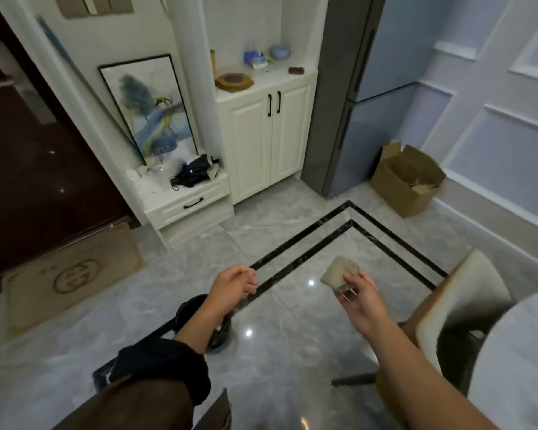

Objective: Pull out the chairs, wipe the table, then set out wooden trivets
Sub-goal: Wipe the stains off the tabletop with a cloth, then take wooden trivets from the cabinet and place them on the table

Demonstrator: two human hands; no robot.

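My right hand (359, 294) grips a small folded beige cloth (339, 274) held out over the floor. To its left, my left hand (235, 282) hangs with its fingers loosely curled and nothing in it. A cream-backed chair (466, 302) stands at the right, beside the white table (516, 361) whose edge shows at the lower right corner. A wooden trivet (234, 81) lies on the cream cabinet's counter at the back.
A black bin (210, 321) sits on the grey tile floor under my left forearm. An open cardboard box (407, 178) stands by the fridge (354, 97). A flat cardboard sheet (72, 277) leans near the dark door. Another chair back (218, 411) shows at the bottom edge.
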